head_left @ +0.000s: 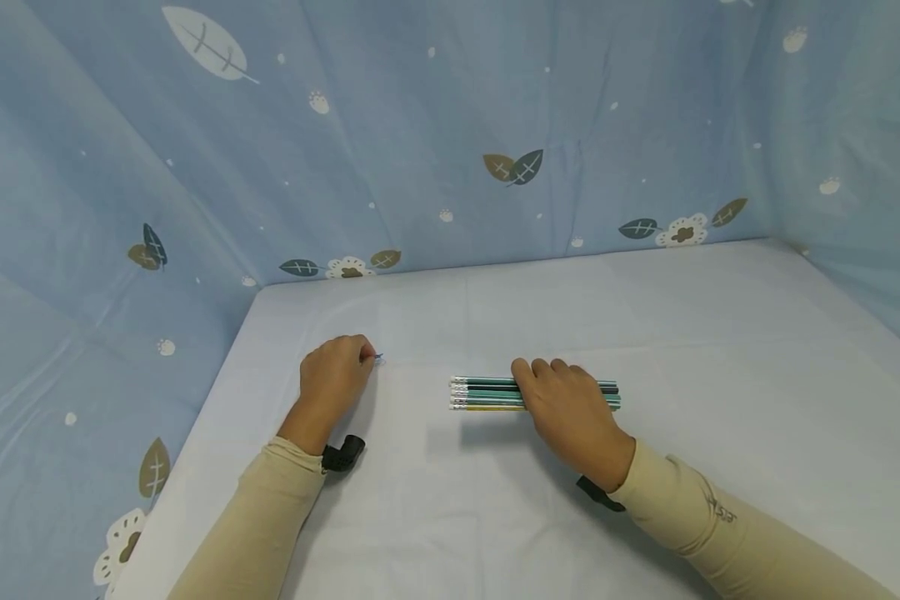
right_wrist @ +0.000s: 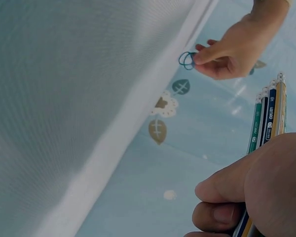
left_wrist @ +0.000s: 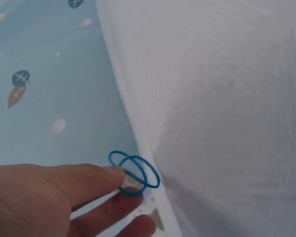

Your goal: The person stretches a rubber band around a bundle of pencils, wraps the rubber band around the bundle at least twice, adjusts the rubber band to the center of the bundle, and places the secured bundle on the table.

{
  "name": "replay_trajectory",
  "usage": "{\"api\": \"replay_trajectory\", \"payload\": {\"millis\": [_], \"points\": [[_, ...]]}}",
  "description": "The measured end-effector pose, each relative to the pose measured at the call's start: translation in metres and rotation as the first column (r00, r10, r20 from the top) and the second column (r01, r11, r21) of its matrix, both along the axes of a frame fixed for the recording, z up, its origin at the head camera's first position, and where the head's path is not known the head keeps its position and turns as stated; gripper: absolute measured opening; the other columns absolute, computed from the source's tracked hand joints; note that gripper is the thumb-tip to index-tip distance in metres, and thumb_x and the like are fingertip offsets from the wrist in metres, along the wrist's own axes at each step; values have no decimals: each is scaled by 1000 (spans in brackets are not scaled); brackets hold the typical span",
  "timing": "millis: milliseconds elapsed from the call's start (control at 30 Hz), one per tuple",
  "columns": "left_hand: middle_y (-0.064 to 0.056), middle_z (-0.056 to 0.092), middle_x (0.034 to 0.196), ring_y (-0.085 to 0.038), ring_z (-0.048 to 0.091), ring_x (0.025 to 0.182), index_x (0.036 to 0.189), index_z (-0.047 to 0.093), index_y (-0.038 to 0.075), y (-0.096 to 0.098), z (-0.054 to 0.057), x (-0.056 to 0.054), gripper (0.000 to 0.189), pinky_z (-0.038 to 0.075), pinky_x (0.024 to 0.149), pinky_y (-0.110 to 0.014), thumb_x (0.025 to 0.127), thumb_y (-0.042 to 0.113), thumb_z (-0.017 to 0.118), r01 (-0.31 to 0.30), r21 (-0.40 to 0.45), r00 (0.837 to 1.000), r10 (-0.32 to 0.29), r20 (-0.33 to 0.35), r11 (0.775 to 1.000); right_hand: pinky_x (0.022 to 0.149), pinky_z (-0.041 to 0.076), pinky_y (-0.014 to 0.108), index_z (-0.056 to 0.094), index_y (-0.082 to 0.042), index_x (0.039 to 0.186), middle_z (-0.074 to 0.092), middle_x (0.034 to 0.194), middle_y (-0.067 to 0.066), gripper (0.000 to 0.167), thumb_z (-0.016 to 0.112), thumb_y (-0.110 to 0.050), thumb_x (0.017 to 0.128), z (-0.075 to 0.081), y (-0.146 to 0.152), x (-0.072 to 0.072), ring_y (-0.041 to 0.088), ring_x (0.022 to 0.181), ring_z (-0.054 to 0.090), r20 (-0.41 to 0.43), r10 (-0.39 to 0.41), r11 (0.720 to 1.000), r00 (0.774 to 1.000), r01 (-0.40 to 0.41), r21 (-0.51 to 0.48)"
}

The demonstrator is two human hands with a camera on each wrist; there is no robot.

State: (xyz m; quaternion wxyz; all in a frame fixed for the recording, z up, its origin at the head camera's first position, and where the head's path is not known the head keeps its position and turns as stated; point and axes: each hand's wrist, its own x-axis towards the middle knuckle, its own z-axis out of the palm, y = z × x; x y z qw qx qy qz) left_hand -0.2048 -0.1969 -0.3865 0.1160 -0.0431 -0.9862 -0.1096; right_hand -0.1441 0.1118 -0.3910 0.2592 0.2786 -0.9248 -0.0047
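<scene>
My left hand (head_left: 335,373) pinches a thin blue rubber band (left_wrist: 146,184) between thumb and forefinger, over the left part of the table. The band hangs in loose, crossing loops past the fingertips in the left wrist view. To the right, my right hand (head_left: 570,410) grips a bundle of several pencils (head_left: 487,395) around its middle. They lie side by side, level, with their eraser ends pointing left toward the other hand. Green, dark blue and yellow barrels (right_wrist: 271,111) show in the right wrist view; the hand hides their middle. A shadow falls on the cloth beneath the bundle.
A white cloth (head_left: 435,517) covers the table. Blue curtain fabric (head_left: 420,133) with leaves and flowers hangs along its back and sides. A black wrist device (head_left: 343,454) sits at the left sleeve cuff, and another black device (head_left: 600,493) at the right.
</scene>
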Motion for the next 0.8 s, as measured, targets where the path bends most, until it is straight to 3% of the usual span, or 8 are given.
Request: {"api": "replay_trajectory", "payload": {"millis": [233,400,533,800], "points": [[-7,75,87,-18,60,60,93,74,10,6,5,3,6,40,48,-28,91,15,73,3,24,999,-2,-49,1000,47,27,24,43,-7,82,34,59,1,28,63,12,83,1,0,1,14,51,31,-5,3,1000,1000,-3,-5],[-6,74,83,-20,61,61,94,74,10,10,9,3,7,43,49,-30,92,16,72,18,39,995,-14,-95,999,48,26,24,43,-7,81,34,59,1,28,62,13,83,2,0,1,14,51,31,-8,2,1000,1000,-2,-2],[-8,73,84,-22,64,66,97,73,8,13,11,3,8,47,51,-34,94,14,68,22,73,996,-16,-91,997,47,28,24,43,-7,81,35,59,1,28,63,12,83,2,0,0,14,50,32,3,-3,1000,1000,3,2],[-7,75,87,-19,58,61,103,76,7,17,13,6,15,42,47,-29,91,6,68,50,114,990,-34,-140,992,46,28,24,43,-7,81,36,59,1,29,64,12,82,0,0,-1,15,50,32,6,-3,1000,1000,3,5]]}}
